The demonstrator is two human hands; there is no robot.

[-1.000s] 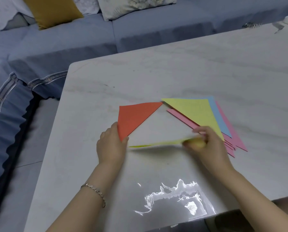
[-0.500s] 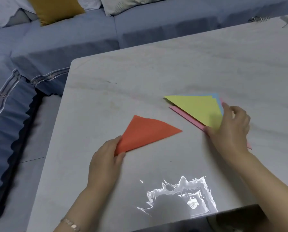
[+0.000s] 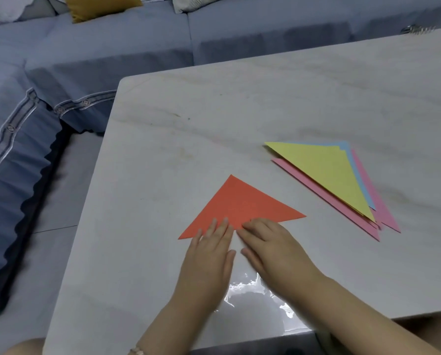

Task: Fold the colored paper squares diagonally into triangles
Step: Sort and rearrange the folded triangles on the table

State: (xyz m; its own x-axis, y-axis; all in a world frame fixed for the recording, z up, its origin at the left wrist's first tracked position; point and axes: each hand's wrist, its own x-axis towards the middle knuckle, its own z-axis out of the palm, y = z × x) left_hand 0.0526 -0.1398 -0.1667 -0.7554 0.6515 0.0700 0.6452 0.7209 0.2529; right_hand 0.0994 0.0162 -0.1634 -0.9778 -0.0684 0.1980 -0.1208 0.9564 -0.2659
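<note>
An orange paper triangle (image 3: 239,203) lies flat on the marble table (image 3: 214,124), its long edge toward me. My left hand (image 3: 209,254) rests on that near edge with straight fingers. My right hand (image 3: 270,247) touches the same edge just to the right, fingers extended and lying flat. To the right sits a pile of folded triangles: a yellow one (image 3: 324,170) on top, a blue one (image 3: 352,170) under it and pink ones (image 3: 378,208) beneath.
A blue sofa (image 3: 111,55) wraps around the table's far and left sides, with a mustard cushion (image 3: 99,3) on it. The table's left edge drops to a grey floor (image 3: 55,201). Glare from a light shows on the table near my wrists.
My right hand left the pile of triangles and came to the orange triangle. The orange triangle now lies flat with its long edge toward me, and both hands rest on that edge.
</note>
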